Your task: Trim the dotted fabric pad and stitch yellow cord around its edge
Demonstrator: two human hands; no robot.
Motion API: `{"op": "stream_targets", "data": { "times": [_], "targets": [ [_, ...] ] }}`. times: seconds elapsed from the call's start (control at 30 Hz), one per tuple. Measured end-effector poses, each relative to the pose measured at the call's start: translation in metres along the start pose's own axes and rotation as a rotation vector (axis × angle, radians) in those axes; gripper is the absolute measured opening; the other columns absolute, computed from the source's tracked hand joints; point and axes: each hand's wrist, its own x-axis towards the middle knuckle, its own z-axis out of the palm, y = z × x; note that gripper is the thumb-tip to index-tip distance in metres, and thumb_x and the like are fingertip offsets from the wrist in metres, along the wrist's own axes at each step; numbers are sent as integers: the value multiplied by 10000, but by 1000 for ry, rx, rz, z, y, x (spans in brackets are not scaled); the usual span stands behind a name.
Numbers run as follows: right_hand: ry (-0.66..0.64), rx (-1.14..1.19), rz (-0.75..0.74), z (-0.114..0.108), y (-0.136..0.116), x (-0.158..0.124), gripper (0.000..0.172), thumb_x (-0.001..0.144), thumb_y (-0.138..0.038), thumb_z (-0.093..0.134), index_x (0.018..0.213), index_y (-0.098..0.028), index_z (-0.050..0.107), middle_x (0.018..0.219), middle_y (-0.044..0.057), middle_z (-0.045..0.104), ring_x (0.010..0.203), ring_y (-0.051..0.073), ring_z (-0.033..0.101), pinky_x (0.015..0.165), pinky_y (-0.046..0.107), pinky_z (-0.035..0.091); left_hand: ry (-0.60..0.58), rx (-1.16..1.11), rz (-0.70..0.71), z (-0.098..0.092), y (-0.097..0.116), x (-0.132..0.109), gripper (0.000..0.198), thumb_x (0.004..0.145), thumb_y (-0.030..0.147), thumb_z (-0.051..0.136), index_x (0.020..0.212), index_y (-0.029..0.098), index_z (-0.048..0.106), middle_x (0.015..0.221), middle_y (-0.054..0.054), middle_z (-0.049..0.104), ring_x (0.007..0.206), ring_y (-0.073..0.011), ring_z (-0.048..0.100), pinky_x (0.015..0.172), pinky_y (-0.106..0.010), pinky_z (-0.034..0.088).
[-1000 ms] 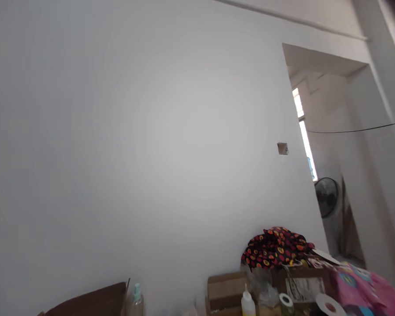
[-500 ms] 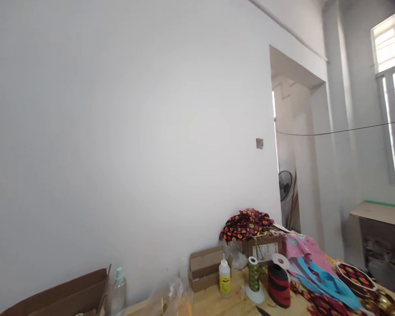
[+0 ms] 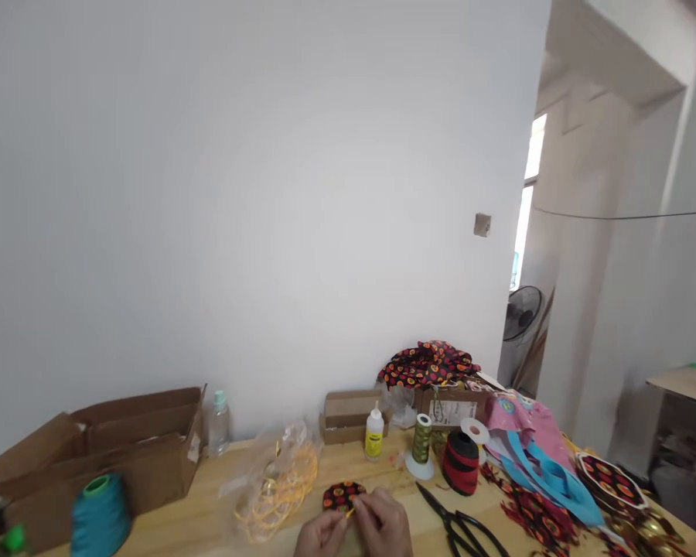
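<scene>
At the bottom middle of the head view, my left hand [image 3: 321,535] and my right hand [image 3: 385,524] are close together with fingertips pinched. Between them a short bit of yellow cord [image 3: 349,512] shows, gripped from both sides. Just behind the fingertips is a small rounded piece of dark fabric [image 3: 343,493] with red and orange spots, partly hidden by the hands. Left of my hands lies a clear plastic bag with a tangle of yellow cord [image 3: 284,495]. Black scissors [image 3: 455,520] rest to the right, blades pointing away from me.
Behind stand a glue bottle [image 3: 374,435], a green thread spool [image 3: 421,441] and a red-and-black thread cone [image 3: 460,464]. A large cardboard box [image 3: 151,464] and blue thread cone [image 3: 100,517] are at left. Fabrics and blue ribbon [image 3: 557,480] pile up at right.
The view has tilted down and turned left, showing more of the table. Both my hands, the spotted fabric piece and the whole scissors have come into sight.
</scene>
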Motion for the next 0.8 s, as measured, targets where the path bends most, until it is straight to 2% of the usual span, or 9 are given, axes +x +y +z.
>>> {"op": "stream_targets", "data": {
  "times": [0.13,0.27,0.4,0.53,0.67,0.8],
  "targets": [
    [-20,74,107,-9,-7,2,303,798,-321,456,618,-176,652,525,18,555,496,120,503,473,201,366,148,19,19,3,10,-8,372,639,496,556,694,146,671,682,-35,681,693,-210,587,646,-267,441],
    [-66,140,151,-11,-7,-1,313,795,-339,451,626,-166,649,539,15,552,504,120,489,487,202,358,159,20,-19,6,15,-14,379,653,481,545,710,127,669,666,-33,675,672,-187,574,635,-249,421],
    [-65,150,200,-10,-3,-2,316,789,-347,452,616,-160,639,540,14,543,515,125,484,497,206,352,157,4,-44,7,12,-16,366,650,453,562,685,102,657,613,-25,656,607,-163,554,579,-237,400],
    [-76,209,244,-6,2,-1,321,768,-357,482,550,-159,610,493,-11,500,483,115,449,468,200,329,159,-12,-50,6,10,-16,374,655,462,553,690,103,655,628,-22,656,622,-164,559,588,-239,400],
    [-146,401,358,-3,1,0,357,742,-387,499,499,-136,576,453,-25,464,460,107,421,444,195,316,203,-48,-41,5,9,-16,384,652,470,558,724,109,667,673,-36,676,670,-182,576,631,-250,414],
    [-221,661,449,-2,-7,-1,322,728,-392,509,543,-138,582,508,-17,509,525,122,466,496,199,362,191,-82,-35,6,12,-16,361,664,444,564,794,128,681,691,-41,684,695,-193,588,653,-261,431]
  ]
}}
